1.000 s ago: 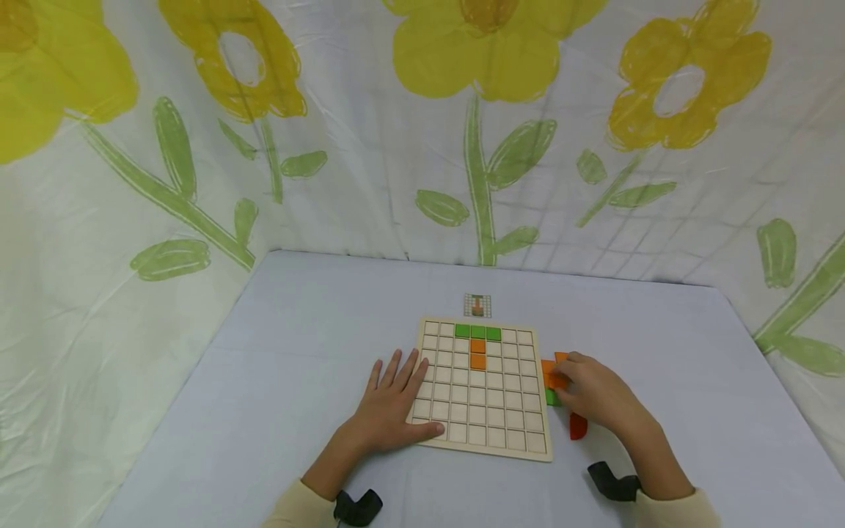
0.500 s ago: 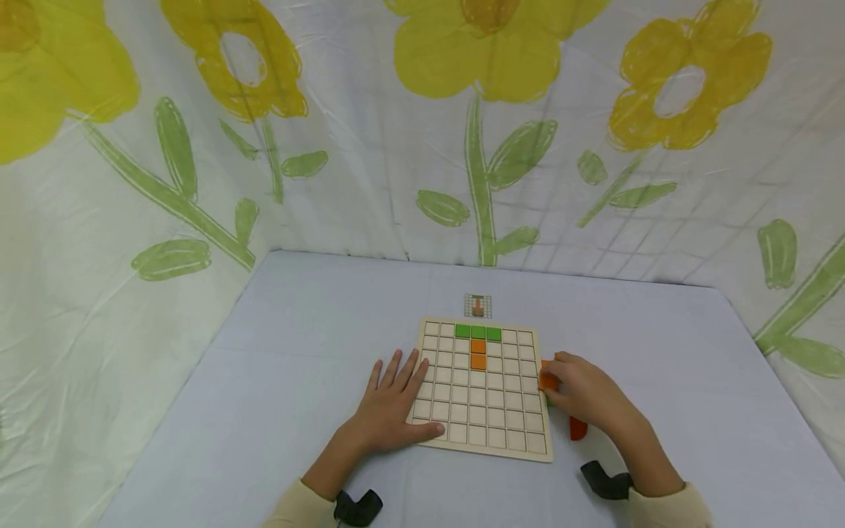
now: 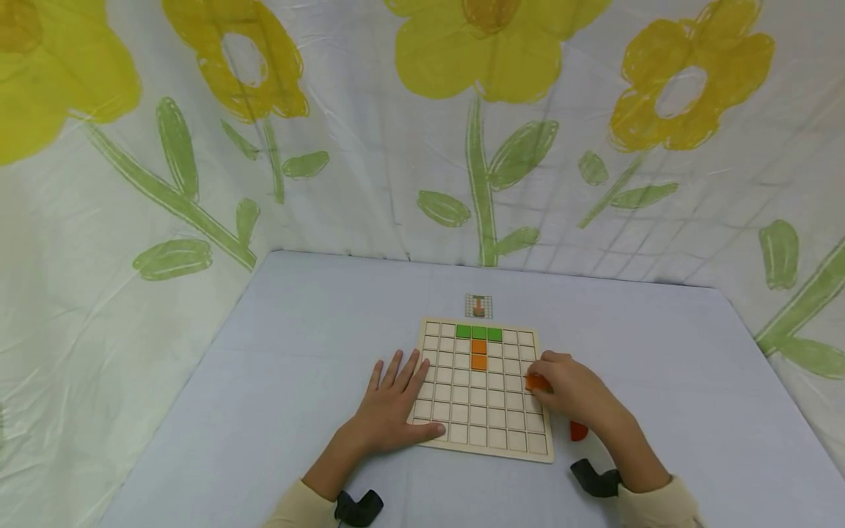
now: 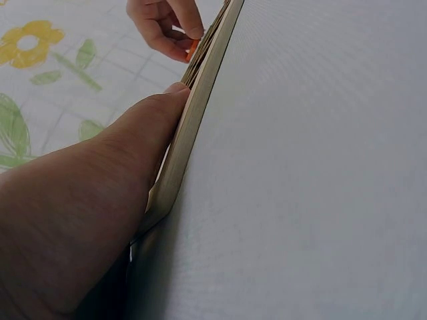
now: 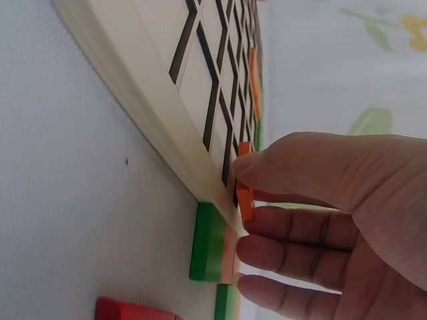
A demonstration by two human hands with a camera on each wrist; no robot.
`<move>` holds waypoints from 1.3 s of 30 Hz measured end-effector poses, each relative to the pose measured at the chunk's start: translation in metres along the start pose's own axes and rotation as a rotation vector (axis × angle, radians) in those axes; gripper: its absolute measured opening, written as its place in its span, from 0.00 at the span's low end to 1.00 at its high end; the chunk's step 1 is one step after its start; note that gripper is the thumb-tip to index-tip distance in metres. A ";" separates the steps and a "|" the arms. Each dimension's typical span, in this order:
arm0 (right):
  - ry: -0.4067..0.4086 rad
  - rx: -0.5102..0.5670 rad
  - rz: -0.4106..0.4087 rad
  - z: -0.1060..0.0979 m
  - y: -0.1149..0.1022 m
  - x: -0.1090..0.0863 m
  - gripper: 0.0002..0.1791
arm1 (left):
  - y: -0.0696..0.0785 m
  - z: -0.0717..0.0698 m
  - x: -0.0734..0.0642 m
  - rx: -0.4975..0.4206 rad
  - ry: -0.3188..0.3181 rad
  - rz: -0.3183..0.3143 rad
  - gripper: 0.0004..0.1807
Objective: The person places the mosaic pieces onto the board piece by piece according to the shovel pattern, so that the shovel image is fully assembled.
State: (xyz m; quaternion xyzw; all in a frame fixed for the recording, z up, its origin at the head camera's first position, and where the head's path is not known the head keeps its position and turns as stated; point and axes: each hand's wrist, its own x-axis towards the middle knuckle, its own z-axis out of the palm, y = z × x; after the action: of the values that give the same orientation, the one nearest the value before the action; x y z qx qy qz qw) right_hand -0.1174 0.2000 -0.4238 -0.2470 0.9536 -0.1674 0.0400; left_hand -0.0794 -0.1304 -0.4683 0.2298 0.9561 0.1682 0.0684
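A wooden grid board (image 3: 477, 411) lies on the table, with three green square tiles (image 3: 478, 333) in its top row and two orange tiles (image 3: 478, 362) in a column below. My left hand (image 3: 389, 414) rests spread on the board's left edge, thumb over the lower left corner. In my right hand (image 3: 577, 389) an orange tile (image 5: 245, 183) is pinched between thumb and fingers, held over the board's right edge. Beside that edge, a green tile (image 5: 208, 241) lies on the table in the right wrist view. Nearer the wrist is a red piece (image 3: 578, 430).
Just behind the board lies a small pattern card (image 3: 478, 306) printed with a grid and a coloured figure. More green and orange pieces sit partly hidden under my right hand. A white curtain (image 3: 356, 198) with yellow flowers hangs behind the table.
My right hand has moved left from the loose tiles beside the board to over its right edge, carrying an orange tile. The left hand has stayed still.
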 end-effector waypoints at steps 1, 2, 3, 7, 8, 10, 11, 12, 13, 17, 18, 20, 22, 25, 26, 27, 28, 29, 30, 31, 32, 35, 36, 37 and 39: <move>0.004 0.003 -0.013 0.000 -0.001 0.000 0.09 | 0.000 0.000 0.000 -0.001 0.001 0.001 0.60; 0.010 0.006 -0.024 0.000 -0.001 0.001 0.09 | 0.000 0.001 0.000 -0.002 0.001 0.003 0.60; 0.015 0.006 -0.032 0.001 -0.002 0.001 0.09 | 0.000 0.001 0.000 -0.002 0.001 0.002 0.60; 0.030 -0.003 -0.054 0.003 -0.005 0.004 0.08 | -0.001 0.001 0.000 -0.006 0.005 0.002 0.60; 0.030 -0.008 -0.055 0.003 -0.006 0.004 0.08 | -0.001 0.001 0.000 -0.007 0.006 0.002 0.60; 0.024 -0.019 -0.053 0.004 -0.008 0.006 0.08 | -0.001 0.001 0.000 -0.005 0.007 0.001 0.60; 0.021 -0.022 -0.052 0.005 -0.008 0.007 0.08 | 0.000 0.001 0.000 -0.006 0.007 0.001 0.60; 0.018 -0.022 -0.051 0.005 -0.009 0.008 0.09 | 0.000 0.001 0.000 -0.007 0.007 0.001 0.60; 0.017 -0.022 -0.050 0.005 -0.010 0.009 0.09 | 0.000 0.001 0.000 -0.006 0.007 0.001 0.60; 0.019 -0.029 -0.055 0.007 -0.012 0.012 0.09 | 0.000 0.001 0.000 -0.008 0.005 0.003 0.60; 0.021 -0.034 -0.061 0.007 -0.013 0.013 0.09 | 0.000 0.001 0.000 -0.009 0.006 0.004 0.60; 0.024 -0.043 -0.075 0.008 -0.014 0.015 0.09 | -0.001 0.002 0.000 -0.005 0.007 0.005 0.60; 0.027 -0.045 -0.087 0.008 -0.016 0.017 0.08 | -0.001 0.002 0.000 -0.004 0.006 0.003 0.60; 0.029 -0.036 -0.102 0.008 -0.020 0.019 0.07 | -0.002 0.003 0.001 0.000 0.006 0.002 0.60; 0.029 -0.034 -0.107 0.008 -0.021 0.020 0.07 | -0.002 0.003 0.001 0.000 0.006 0.002 0.60; 0.030 -0.033 -0.113 0.008 -0.022 0.021 0.07 | -0.002 0.003 0.001 0.000 0.004 0.002 0.60; 0.028 -0.031 -0.118 0.008 -0.024 0.022 0.08 | -0.002 0.003 0.001 0.001 0.004 0.003 0.60; 0.029 -0.032 -0.126 0.008 -0.025 0.023 0.08 | -0.002 0.003 0.001 0.003 0.005 0.004 0.60; 0.030 -0.034 -0.134 0.008 -0.026 0.024 0.08 | -0.002 0.003 0.001 0.005 0.004 0.004 0.60; 0.031 -0.036 -0.143 0.008 -0.027 0.025 0.08 | -0.002 0.003 0.000 0.004 0.003 0.003 0.60; 0.032 -0.038 -0.150 0.008 -0.029 0.026 0.09 | -0.002 0.003 0.000 0.003 0.003 0.003 0.60; 0.036 -0.052 -0.175 0.009 -0.032 0.030 0.09 | -0.002 0.002 0.000 0.001 0.000 0.001 0.60; 0.034 -0.056 -0.182 0.010 -0.034 0.031 0.09 | -0.002 0.002 0.000 0.001 -0.001 0.000 0.60; 0.031 -0.056 -0.185 0.010 -0.035 0.033 0.09 | -0.002 0.001 0.000 0.000 -0.001 0.000 0.60; 0.025 -0.061 -0.191 0.011 -0.038 0.035 0.09 | -0.001 0.001 0.000 0.001 -0.003 0.001 0.60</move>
State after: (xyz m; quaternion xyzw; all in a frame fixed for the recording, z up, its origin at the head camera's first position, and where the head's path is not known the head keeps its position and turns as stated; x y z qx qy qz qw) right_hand -0.1287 0.1490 -0.4210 -0.3359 0.9308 -0.1444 0.0044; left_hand -0.0801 -0.1309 -0.4698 0.2307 0.9560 0.1674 0.0698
